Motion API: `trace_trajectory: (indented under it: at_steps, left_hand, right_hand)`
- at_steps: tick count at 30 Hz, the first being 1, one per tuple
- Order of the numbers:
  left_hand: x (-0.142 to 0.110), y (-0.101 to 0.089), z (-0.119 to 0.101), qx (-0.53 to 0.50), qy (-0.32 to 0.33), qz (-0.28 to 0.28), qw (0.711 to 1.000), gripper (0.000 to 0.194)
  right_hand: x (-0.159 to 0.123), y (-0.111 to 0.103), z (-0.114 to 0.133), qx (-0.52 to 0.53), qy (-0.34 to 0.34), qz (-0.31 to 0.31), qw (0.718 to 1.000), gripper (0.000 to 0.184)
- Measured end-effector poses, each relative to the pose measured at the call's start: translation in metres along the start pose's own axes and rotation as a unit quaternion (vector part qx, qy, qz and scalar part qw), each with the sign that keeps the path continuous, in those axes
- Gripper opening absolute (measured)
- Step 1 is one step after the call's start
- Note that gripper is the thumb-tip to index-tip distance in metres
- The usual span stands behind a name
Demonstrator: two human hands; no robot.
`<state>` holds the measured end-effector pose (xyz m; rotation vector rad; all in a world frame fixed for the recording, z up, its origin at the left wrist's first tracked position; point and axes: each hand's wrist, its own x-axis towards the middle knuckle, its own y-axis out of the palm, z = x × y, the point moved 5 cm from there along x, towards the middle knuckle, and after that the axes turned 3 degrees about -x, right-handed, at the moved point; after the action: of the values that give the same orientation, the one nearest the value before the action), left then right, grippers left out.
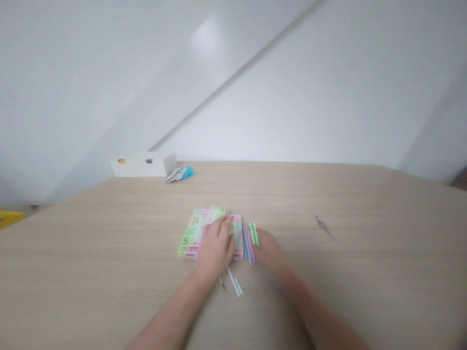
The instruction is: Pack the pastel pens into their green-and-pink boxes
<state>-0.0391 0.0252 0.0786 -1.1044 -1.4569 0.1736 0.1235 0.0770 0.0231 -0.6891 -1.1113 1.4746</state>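
Note:
Several pink-and-green booklets (193,229) marked with a 5 lie overlapping on the table. My left hand (216,247) lies over them with its fingers stretched out, covering part of their covers. Just right of the booklets is a row of slim pens: blue pens (245,241), a pink pen (250,243) and light green pens (254,232). Curled fingers of my right hand (268,249) close on the green pens at the row's right end; the fingertips are partly hidden. Thin white sticks (234,281), possibly pens, poke out below my left wrist.
A white box (140,166) with two cut-outs stands at the table's back left, a grey-and-blue crumpled item (180,173) beside it. A small dark, thin object (322,224) lies on the wooden table (365,282) to the right. Something yellow (10,218) shows at far left.

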Motion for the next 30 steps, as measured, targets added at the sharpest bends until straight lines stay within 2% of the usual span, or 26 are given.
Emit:
trace_trajectory:
  at_steps: [4,9,13,18,21,24,27,30]
  left_hand:
    - [0.001,0.005,0.014,0.084,-0.049,0.037,0.995,0.054]
    - [-0.003,0.009,0.025,0.139,-0.087,0.059,0.985,0.047]
    - [-0.004,0.007,0.028,0.164,-0.11,0.058,0.979,0.044]
    - [-0.003,0.003,0.03,0.196,-0.128,0.058,0.971,0.045]
    - [-0.001,0.001,0.032,0.178,-0.131,0.048,0.974,0.047]
    - [0.002,-0.003,0.03,0.118,-0.115,0.018,0.986,0.05]
    - [0.005,-0.007,0.026,0.041,-0.094,-0.005,0.995,0.055]
    - [0.006,-0.009,0.018,-0.038,-0.064,-0.004,0.997,0.061]
  right_hand:
    - [-0.001,0.005,-0.003,-0.019,0.012,-0.034,0.999,0.032]
    - [-0.001,0.006,-0.003,-0.021,0.007,-0.035,0.999,0.03]
    - [-0.002,0.004,-0.002,-0.027,0.008,-0.051,0.998,0.029]
    - [-0.004,-0.001,0.007,-0.03,-0.027,-0.087,0.995,0.025]
    - [-0.004,-0.004,0.011,-0.01,-0.045,-0.108,0.993,0.024]
    - [-0.003,-0.007,0.012,0.044,-0.059,-0.131,0.989,0.025]
    - [-0.001,-0.009,0.009,0.155,-0.045,-0.144,0.976,0.027]
    - [0.003,-0.009,0.006,0.338,-0.005,-0.127,0.933,0.035]
